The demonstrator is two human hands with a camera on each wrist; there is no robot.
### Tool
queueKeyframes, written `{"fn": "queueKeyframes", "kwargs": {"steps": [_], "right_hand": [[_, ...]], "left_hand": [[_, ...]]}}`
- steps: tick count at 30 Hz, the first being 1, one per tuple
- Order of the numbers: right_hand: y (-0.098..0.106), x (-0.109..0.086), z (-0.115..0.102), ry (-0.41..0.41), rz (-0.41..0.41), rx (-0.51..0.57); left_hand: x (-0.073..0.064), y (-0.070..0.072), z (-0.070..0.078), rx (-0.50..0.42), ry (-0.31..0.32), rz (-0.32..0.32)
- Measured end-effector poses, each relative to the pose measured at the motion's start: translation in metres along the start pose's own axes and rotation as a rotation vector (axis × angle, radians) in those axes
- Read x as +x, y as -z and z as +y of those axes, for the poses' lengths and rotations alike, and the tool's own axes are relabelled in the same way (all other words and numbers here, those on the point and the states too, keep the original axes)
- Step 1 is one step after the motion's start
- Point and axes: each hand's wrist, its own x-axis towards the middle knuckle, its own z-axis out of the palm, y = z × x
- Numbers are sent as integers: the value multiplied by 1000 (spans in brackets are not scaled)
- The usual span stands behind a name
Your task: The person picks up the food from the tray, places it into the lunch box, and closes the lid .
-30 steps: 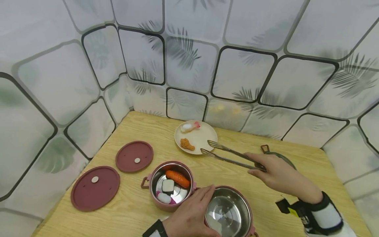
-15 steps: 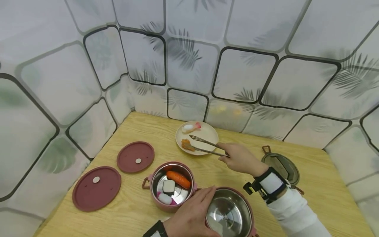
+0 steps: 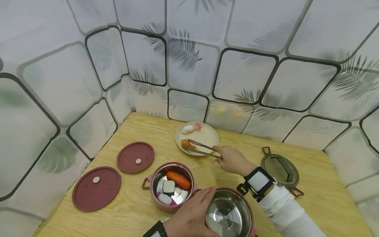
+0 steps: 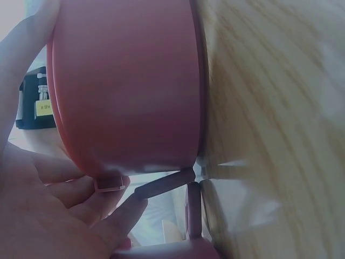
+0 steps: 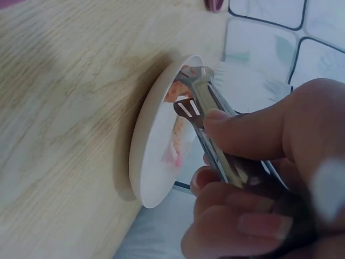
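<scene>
About half of the visible food seems to have been dealt with: in the stocked pot [image 3: 162, 206], a scored orange sausage [image 3: 178, 180] is seen at 2 o'clock, a white block [image 3: 169, 186] with a dark band near the centre, and a white oval piece [image 3: 164, 198] with magenta edges at 7. Two pieces are left on the cream plate [image 3: 208, 136], placed at 1 o'clock from that pot: a fried drumstick [image 3: 185, 143] at the plate's 8 and a shrimp nigiri [image 3: 189, 128] at its 11. Metal tongs [image 5: 207, 102] are grasped by the right hand [image 3: 232, 160], their slotted tips set about the drumstick; whether it is pinched cannot be told. The bare pot [image 3: 232, 207], at 4 o'clock, is held round its side by the left hand [image 3: 192, 214]; no food is seen inside. Both pots are round, pink-walled and lined with shiny steel. Flat, matte maroon lids [image 3: 134, 154] are laid at 9 and 10 o'clock on the pale, wood-grained desk [image 3: 124, 210], and a dark green lid [image 3: 270, 168] with a raised bar is seen at 3.
</scene>
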Motion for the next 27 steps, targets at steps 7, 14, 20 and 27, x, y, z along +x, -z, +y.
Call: {"fn": "queueKeyframes", "kwargs": {"steps": [7,14,20,27], "right_hand": [[-1,-5,4,-4,33,44],[14,-22,10,-20,47,148],[47,-52,13,-27,43,236],[78,-95,15,-106,15,309]], "left_hand": [[0,0,0,4,-7,7],[0,1,0,-8,8,-13],[0,1,1,-10,16,-19],[0,2,2,-6,14,-23]]}}
